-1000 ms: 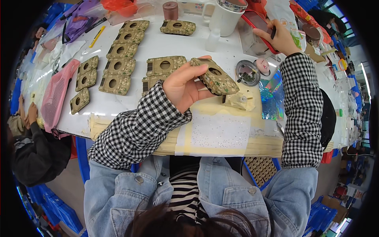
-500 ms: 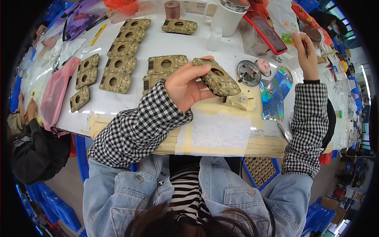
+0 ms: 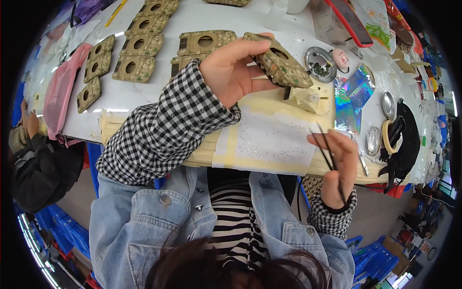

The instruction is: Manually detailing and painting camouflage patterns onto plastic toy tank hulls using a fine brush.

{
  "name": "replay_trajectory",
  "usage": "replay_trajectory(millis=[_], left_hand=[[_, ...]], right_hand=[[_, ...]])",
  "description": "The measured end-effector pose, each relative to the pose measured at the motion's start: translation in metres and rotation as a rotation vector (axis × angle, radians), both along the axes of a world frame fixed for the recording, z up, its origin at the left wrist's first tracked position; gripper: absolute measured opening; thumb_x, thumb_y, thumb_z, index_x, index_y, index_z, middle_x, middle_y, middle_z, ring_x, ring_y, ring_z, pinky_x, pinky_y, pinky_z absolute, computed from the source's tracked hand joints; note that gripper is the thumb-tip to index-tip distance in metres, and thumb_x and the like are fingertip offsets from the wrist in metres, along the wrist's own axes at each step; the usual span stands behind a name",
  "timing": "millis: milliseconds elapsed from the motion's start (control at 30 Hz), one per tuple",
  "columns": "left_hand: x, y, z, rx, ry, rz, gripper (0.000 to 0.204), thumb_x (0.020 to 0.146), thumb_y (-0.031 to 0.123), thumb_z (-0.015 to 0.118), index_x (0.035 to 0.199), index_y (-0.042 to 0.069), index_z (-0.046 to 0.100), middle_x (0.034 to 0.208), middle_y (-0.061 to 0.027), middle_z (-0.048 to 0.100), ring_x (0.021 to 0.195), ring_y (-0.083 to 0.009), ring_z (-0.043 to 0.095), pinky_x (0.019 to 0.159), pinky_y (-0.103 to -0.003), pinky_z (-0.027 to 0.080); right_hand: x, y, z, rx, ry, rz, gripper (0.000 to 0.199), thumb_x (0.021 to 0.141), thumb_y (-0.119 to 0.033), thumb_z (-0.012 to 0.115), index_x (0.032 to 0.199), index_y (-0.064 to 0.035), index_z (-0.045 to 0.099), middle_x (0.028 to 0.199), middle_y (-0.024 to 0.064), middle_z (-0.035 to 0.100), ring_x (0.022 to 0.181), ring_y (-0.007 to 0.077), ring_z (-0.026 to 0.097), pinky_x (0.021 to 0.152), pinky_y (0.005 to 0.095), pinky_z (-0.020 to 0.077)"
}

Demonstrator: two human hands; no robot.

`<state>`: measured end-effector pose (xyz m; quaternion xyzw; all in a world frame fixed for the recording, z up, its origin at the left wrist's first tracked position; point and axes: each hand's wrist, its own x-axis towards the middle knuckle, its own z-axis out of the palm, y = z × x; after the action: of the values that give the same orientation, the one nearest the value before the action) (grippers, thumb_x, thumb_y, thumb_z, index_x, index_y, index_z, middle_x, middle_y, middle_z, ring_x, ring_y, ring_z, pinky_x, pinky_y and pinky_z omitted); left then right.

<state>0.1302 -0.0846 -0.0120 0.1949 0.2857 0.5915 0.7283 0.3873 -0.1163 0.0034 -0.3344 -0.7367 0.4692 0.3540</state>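
My left hand [image 3: 236, 70] grips a camouflage toy tank hull [image 3: 280, 60] with a round hole in its top, raised above the table and tilted. In my right hand [image 3: 340, 164] is a pair of dark tweezers [image 3: 329, 153], its tips pointing up and away from me over the right edge of a white sheet [image 3: 269, 139] dotted with tiny specks. The sheet lies taped at the table's front edge. Just beyond it stands a small block wrapped in yellowish tape [image 3: 306, 99], below the held hull. Whether the tweezers pinch anything is too small to tell.
Rows of similar hulls [image 3: 134, 68] lie left and in the middle. A round metal dish with dark bits [image 3: 320, 64], holographic packets [image 3: 354, 94] and a red-cased phone [image 3: 347, 21] are at the right. A pink mesh pouch [image 3: 66, 91] lies far left, near another person's hands [image 3: 32, 120].
My right hand has come down from the far right to beside the speckled sheet, and tweezers now show in it. My left hand still holds the hull. The whole view has shifted.
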Motion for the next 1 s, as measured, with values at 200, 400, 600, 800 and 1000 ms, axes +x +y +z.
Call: replay_trajectory(millis=[200, 400, 600, 800, 1000], left_hand=[[0.001, 0.002, -0.002, 0.029, 0.013, -0.003, 0.038, 0.094, 0.021, 0.041, 0.125, -0.001, 0.043, 0.121, -0.0156, 0.052, 0.115, -0.0269, 0.051, 0.100, -0.044, 0.042], [0.002, 0.001, 0.001, 0.025, 0.042, 0.015, 0.038, 0.093, 0.021, 0.042, 0.124, -0.001, 0.043, 0.118, -0.0143, 0.053, 0.111, -0.0256, 0.053, 0.097, -0.046, 0.043], [-0.002, 0.003, -0.007, 0.089, -0.046, 0.000, 0.029, 0.085, 0.018, 0.058, 0.108, 0.001, 0.052, 0.104, -0.0123, 0.057, 0.099, -0.0278, 0.059, 0.092, -0.045, 0.049], [-0.001, 0.002, -0.005, 0.091, -0.058, 0.012, 0.028, 0.085, 0.018, 0.058, 0.106, 0.000, 0.052, 0.104, -0.0134, 0.057, 0.099, -0.0284, 0.059, 0.091, -0.045, 0.050], [-0.001, 0.002, -0.005, 0.108, -0.053, 0.013, 0.027, 0.085, 0.017, 0.057, 0.105, -0.001, 0.051, 0.104, -0.0144, 0.056, 0.099, -0.0293, 0.059, 0.091, -0.045, 0.050]], right_hand=[[-0.020, 0.000, -0.019, 0.022, -0.050, 0.133, 0.020, 0.073, -0.005, 0.069, 0.092, 0.0010, 0.065, 0.093, 0.0127, 0.066, 0.087, 0.0249, 0.060, 0.080, 0.0306, 0.0460], [-0.040, -0.005, -0.031, 0.002, -0.039, 0.014, 0.014, 0.074, -0.005, 0.070, 0.086, 0.0007, 0.065, 0.081, 0.0100, 0.064, 0.078, 0.0236, 0.058, 0.071, 0.0302, 0.0448], [-0.047, -0.005, -0.039, 0.056, -0.097, -0.012, 0.011, 0.074, -0.004, 0.070, 0.082, -0.0008, 0.065, 0.078, 0.0091, 0.063, 0.075, 0.0222, 0.056, 0.069, 0.0299, 0.0437], [-0.048, -0.004, -0.039, 0.131, -0.148, 0.028, 0.010, 0.073, -0.005, 0.071, 0.082, -0.0029, 0.066, 0.076, 0.0073, 0.060, 0.074, 0.0214, 0.054, 0.067, 0.0291, 0.0424], [-0.048, -0.003, -0.040, 0.168, -0.178, 0.042, 0.011, 0.072, -0.007, 0.072, 0.081, -0.0040, 0.067, 0.075, 0.0062, 0.058, 0.073, 0.0211, 0.052, 0.067, 0.0293, 0.0417]])
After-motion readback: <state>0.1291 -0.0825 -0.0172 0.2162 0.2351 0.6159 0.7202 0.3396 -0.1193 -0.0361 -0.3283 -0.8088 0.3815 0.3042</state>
